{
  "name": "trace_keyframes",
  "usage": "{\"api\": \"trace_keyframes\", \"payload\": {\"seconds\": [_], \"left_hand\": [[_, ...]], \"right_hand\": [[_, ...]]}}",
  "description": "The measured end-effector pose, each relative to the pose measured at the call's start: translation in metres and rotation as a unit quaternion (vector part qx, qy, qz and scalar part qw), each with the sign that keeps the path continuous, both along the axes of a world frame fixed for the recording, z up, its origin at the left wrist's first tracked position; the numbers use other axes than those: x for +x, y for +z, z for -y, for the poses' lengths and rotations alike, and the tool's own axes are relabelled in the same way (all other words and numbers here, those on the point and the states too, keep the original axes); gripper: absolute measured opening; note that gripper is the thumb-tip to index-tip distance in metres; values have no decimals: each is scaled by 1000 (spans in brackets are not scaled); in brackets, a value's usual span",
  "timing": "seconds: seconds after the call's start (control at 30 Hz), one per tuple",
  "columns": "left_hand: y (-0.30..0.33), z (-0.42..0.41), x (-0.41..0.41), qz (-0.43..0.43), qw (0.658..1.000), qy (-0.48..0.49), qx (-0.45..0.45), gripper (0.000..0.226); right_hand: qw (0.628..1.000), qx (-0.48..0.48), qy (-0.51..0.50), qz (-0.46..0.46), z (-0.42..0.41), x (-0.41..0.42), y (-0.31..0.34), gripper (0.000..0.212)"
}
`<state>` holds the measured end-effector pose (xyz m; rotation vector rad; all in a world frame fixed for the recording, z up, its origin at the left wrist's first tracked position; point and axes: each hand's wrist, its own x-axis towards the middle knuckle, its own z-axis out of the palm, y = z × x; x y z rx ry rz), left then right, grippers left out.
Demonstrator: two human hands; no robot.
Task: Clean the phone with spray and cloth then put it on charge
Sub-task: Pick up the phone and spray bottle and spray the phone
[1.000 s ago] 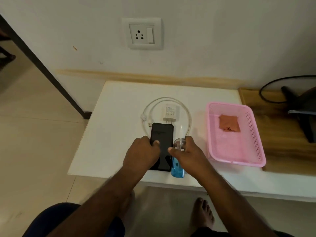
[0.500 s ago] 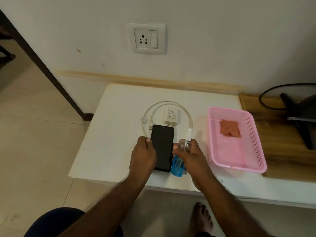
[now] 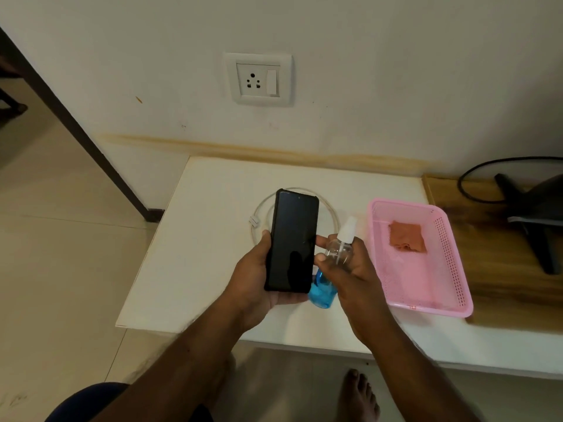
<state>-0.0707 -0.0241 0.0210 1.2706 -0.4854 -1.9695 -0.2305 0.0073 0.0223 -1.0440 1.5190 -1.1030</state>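
Glossy black phone (image 3: 292,242) gripped by left hand (image 3: 256,278); right hand (image 3: 350,275) grips clear bottle (image 3: 332,263).

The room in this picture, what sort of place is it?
Probably a room in a home. A wall socket sits above a low white table, the floor is tiled, and a pink basket with a cloth stands beside the phone being cleaned.
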Motion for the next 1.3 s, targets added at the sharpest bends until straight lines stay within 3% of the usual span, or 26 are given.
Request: {"api": "trace_keyframes", "payload": {"seconds": [0.07, 0.2, 0.37, 0.7, 0.77, 0.9, 1.1, 1.3], "left_hand": [[0, 0, 2, -35, 998, -40, -17, 59], [0, 3, 5, -82, 993, -71, -53, 58], [-4, 7, 9, -80, 990, -79, -88, 59], [-1, 8, 8, -104, 984, -61, -128, 62], [0, 9, 9, -117, 982, -58, -134, 62], [3, 10, 11, -124, 981, -58, -138, 63], [3, 10, 12, -97, 983, -59, -141, 63], [5, 12, 14, -109, 986, -49, -121, 64]], "right_hand": [[1000, -15, 9, -24, -1, -3, 7, 70], [996, -43, 17, -82, -2, -4, 16, 66], [993, -49, 33, -100, -4, -1, 20, 59], [987, -86, 7, -134, -5, -2, 25, 70], [984, -108, -20, -143, -5, -2, 31, 66], [961, -186, -35, -203, -5, -11, 35, 82], [958, -193, 4, -212, -8, -15, 38, 75], [942, -233, -19, -242, -10, -14, 43, 71]]}}
